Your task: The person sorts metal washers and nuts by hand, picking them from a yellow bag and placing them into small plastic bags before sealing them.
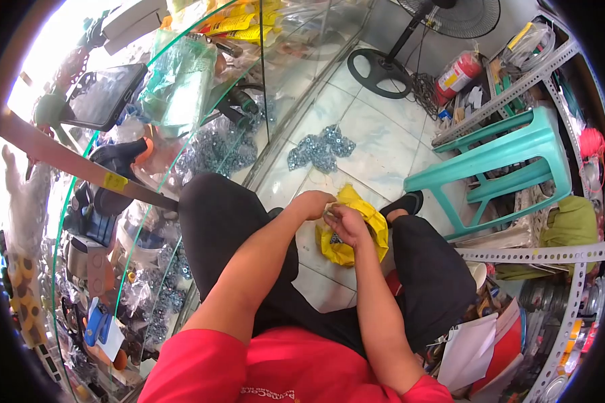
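So this crumpled yellow plastic bag (378, 232) is sitting on the pale tiled floor (302, 258) between the person's legs, open mouth facing up, long axis running roughly away from the body. Left hand (314, 205) and right hand (346, 225) meet just over it, fingers bunched narrow; can't tell what they're pinching. Shiny grey little pieces (321, 149) lie beyond.

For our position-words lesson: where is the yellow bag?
In the head view, the yellow bag is on the floor, just right of centre, partly under the right hand and left of the stool.
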`<state>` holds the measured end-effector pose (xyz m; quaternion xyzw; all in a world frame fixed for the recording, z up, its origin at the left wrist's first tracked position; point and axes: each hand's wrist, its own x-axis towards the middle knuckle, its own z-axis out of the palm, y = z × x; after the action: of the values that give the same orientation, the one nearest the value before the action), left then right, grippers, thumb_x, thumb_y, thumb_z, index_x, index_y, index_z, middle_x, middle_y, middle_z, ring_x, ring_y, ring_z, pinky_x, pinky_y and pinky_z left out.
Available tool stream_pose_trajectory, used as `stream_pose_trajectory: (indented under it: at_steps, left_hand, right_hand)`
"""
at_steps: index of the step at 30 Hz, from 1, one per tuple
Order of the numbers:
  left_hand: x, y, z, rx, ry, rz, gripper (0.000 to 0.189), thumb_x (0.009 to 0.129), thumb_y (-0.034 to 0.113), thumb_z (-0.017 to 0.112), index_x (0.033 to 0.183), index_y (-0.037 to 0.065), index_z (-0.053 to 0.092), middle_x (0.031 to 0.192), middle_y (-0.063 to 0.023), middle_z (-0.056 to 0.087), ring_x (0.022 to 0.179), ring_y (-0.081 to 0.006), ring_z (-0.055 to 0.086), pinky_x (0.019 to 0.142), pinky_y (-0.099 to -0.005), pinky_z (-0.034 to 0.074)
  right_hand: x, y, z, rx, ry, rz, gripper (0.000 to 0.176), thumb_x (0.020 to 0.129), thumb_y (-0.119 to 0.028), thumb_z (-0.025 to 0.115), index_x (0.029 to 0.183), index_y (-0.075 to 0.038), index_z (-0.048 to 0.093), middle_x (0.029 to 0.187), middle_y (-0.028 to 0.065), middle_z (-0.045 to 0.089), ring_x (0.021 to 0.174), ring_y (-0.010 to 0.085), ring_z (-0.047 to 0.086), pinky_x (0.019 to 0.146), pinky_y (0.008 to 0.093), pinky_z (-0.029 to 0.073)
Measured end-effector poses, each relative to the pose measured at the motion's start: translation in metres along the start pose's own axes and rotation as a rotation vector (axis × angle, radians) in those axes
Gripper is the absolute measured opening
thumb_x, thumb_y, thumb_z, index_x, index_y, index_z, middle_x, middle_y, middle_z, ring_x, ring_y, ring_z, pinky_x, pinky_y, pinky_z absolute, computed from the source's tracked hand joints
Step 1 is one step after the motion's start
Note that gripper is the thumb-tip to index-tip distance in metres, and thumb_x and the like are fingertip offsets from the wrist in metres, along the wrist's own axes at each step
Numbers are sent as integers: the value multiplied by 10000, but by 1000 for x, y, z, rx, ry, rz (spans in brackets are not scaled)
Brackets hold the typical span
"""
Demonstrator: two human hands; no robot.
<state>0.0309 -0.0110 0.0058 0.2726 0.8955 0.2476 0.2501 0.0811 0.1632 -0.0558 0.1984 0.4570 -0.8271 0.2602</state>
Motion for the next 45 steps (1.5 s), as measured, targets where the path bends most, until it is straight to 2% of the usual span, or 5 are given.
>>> stream_pose_trajectory:
  at_steps: [7, 26, 36, 39, 45]
  left_hand:
    - [18, -41, 30, 20, 83, -75, 607, 744, -60, 530, 1306, 168, 547, 1204, -112, 627, 1059, -319, 612, 871, -394, 496]
    - [19, -24, 15, 285, -43, -320, 390, 748, 54, 551, 1109, 140, 670, 1409, -153, 448, 1045, -356, 599, 864, -471, 485]
    - [9, 45, 52, -397, -829, -506, 334, 852, 318, 589, 959, 14, 677, 807, -124, 693, 641, -275, 683, 563, -427, 545]
    - [30, 10, 139, 220, -529, 425, 333, 754, 259, 636, 869, -52, 663, 878, -181, 686, 744, -371, 662, 661, -411, 543]
    - [60, -39, 237, -840, 93, -9, 227, 829, 237, 567, 850, 24, 643, 796, -128, 662, 692, -328, 639, 629, -405, 541]
  right_hand:
    - [-49, -61, -2, -915, -66, 580, 323, 867, -222, 538, 1015, 31, 673, 1021, 207, 688, 944, 282, 677, 854, 374, 540]
    - [44, 103, -55, -1901, 406, -118, 491, 913, -283, 480, 1342, -45, 476, 1368, 181, 488, 1251, 350, 466, 1023, 429, 387]
    - [51, 82, -77, -1510, 490, -55, 430, 894, -334, 513, 1213, -56, 584, 1248, 169, 591, 1138, 322, 569, 962, 422, 434]
    - [83, 114, -140, -1437, 431, -545, 335, 880, -272, 551, 1129, -55, 609, 1116, 150, 645, 1014, 298, 621, 858, 396, 492]
    - [18, 60, -112, 156, 157, 168, 176, 831, -54, 521, 986, -66, 604, 803, 22, 608, 675, 123, 567, 544, 233, 469]
